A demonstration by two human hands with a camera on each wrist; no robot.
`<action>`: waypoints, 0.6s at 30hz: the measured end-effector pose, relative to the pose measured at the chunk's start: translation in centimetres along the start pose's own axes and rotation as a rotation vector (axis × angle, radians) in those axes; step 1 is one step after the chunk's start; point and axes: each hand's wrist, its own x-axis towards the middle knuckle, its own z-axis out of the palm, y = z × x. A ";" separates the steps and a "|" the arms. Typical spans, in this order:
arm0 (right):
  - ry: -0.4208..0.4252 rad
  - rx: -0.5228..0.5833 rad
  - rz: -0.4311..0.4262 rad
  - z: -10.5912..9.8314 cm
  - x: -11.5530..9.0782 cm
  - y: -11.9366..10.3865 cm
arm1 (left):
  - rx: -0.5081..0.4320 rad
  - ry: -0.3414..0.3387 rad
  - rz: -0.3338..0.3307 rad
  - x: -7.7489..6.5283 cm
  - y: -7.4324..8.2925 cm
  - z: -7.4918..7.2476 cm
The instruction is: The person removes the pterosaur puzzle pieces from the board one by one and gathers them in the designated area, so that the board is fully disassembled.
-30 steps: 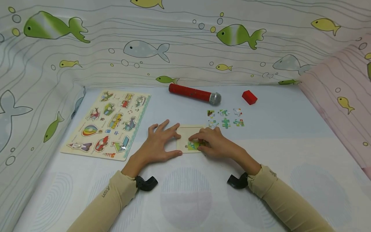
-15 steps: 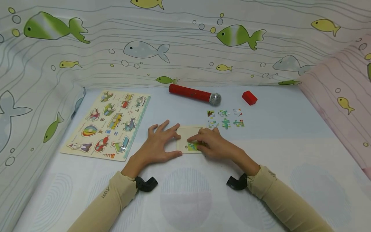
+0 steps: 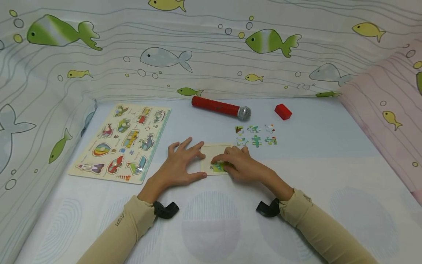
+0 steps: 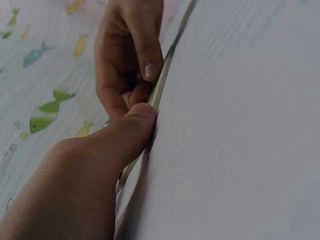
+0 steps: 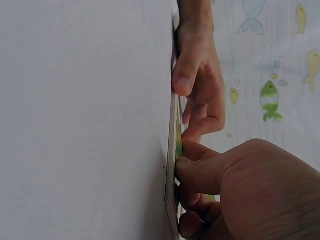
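Note:
A small cream puzzle board [image 3: 211, 149] lies flat in front of me, with a green picture area of jigsaw piece [image 3: 218, 167] low in its recess. My left hand [image 3: 179, 165] spreads its fingers at the board's left side. Its thumb rests on the near left corner, as both wrist views show. Over the board's right half, my right hand [image 3: 244, 163] has its index finger and thumb curled about the green jigsaw piece, fingertips down at its surface. The right hand covers the rest of the picture. Several loose jigsaw pieces [image 3: 256, 140] lie in two rows beyond it.
At the left lies a large peg puzzle board [image 3: 123, 145] with vehicle pictures. A red microphone [image 3: 215, 106] and a red block [image 3: 283, 112] lie toward the back. Fish-patterned cloth [image 3: 211, 47] rises behind the table and along its sides.
My right hand has slid slightly left, its index fingertip moving toward the left edge of the green piece. The left hand has stayed at the board's left side.

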 end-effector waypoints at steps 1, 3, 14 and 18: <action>-0.002 0.003 0.006 0.0 0.0 0.0 | 0.000 0.000 0.000 0.0 0.0 0.0; -0.004 0.008 0.017 0.1 0.1 0.1 | -0.003 0.001 -0.001 0.0 -0.1 0.1; 0.054 0.033 -0.007 0.5 0.2 0.6 | -0.001 0.003 0.003 0.1 -0.1 0.1; 0.084 0.044 -0.029 0.5 0.1 0.6 | -0.001 0.001 0.003 0.0 0.0 0.1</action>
